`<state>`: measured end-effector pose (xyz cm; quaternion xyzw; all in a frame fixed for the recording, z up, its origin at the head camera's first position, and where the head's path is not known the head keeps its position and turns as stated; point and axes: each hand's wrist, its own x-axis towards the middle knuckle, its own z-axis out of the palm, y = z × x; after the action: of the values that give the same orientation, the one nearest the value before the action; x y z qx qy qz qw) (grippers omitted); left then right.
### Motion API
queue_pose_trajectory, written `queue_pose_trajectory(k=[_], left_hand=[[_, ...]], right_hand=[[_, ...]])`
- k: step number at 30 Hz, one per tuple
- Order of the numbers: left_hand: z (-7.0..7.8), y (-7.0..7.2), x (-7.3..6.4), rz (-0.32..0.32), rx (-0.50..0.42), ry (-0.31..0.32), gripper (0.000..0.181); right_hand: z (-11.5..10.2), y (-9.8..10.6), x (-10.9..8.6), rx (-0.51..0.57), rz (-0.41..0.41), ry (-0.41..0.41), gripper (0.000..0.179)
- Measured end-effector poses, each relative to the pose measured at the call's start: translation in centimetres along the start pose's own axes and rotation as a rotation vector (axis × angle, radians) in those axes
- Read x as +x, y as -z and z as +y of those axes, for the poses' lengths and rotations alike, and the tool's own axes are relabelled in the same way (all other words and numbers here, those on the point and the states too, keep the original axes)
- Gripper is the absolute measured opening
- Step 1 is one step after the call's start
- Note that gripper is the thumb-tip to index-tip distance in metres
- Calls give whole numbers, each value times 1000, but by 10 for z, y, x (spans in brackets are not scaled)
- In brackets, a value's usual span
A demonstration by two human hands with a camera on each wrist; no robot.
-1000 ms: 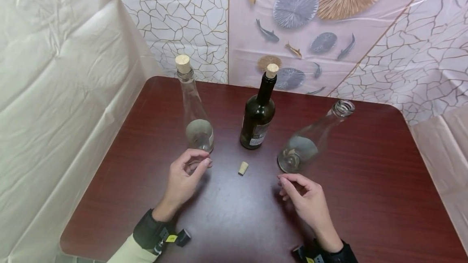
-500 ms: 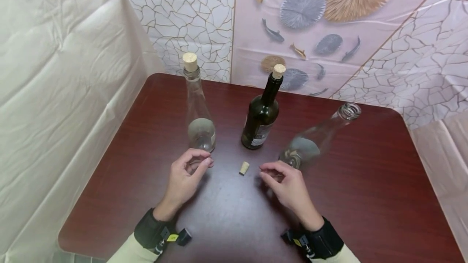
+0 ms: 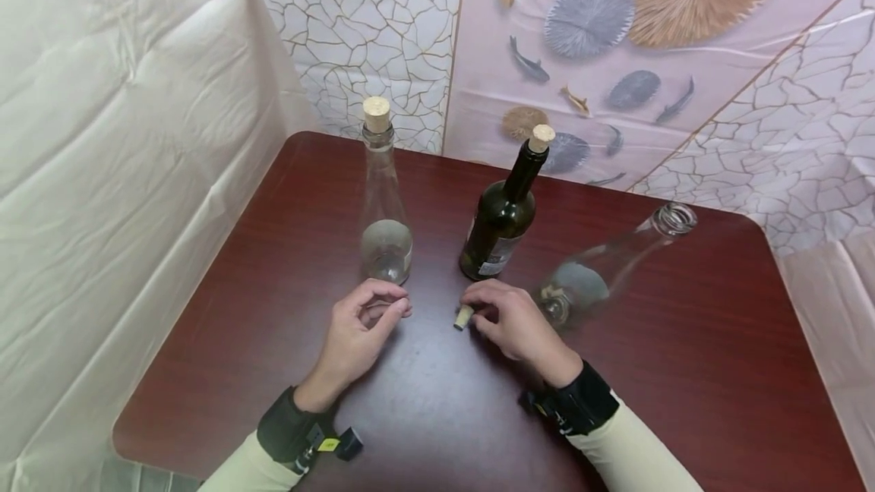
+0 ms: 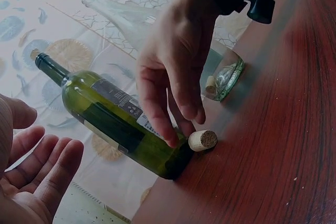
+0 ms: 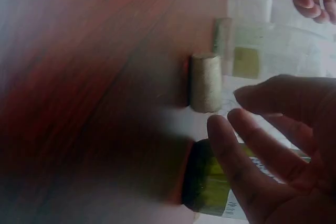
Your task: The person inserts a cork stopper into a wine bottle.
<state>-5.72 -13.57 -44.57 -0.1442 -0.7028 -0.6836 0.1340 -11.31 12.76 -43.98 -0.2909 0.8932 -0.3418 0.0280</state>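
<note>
A small loose cork (image 3: 463,317) stands on the table in front of the dark green wine bottle (image 3: 502,230). Reaching down to that cork, my right hand (image 3: 516,321) has its thumb and fingertips spread right beside it, as the right wrist view shows with the cork (image 5: 206,83) just beyond the fingertips. My left hand (image 3: 358,332) hovers with relaxed, bent fingers and holds nothing; nearest to it is a clear glass bottle (image 3: 384,188) topped by a large cork (image 3: 376,114). Another cork (image 3: 542,138) plugs the green bottle's mouth.
Behind my right hand, a second clear bottle (image 3: 615,257) has an uncorked mouth, and a small tan piece shows at its base. The reddish-brown table (image 3: 718,370) meets a patterned sheet (image 3: 383,14) at the back and a pale drape (image 3: 137,196) on the left.
My right hand has moved leftward from in front of the right clear bottle to the loose cork. The left hand keeps its pose, and the head view has shifted slightly.
</note>
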Motion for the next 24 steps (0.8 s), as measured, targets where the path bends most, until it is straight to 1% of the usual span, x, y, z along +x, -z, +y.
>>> queue_pose_trajectory(k=[4,7,11,14,20,24], left_hand=[[0,0,0,-3,-2,10,14],[0,0,-1,-7,1,17,13],[-1,0,-1,-9,6,27,12],[0,0,-1,-8,12,29,12],[-2,0,0,-9,15,35,10],[-4,-1,-1,-29,29,44,11]], right_hand=[[6,-3,3,-16,-26,38,25],[10,-4,5,-67,-48,72,24],[13,-4,6,-141,-100,137,22],[14,-5,6,-155,-128,161,21],[15,-6,6,-155,-113,187,20],[15,-7,5,-140,-96,198,19]])
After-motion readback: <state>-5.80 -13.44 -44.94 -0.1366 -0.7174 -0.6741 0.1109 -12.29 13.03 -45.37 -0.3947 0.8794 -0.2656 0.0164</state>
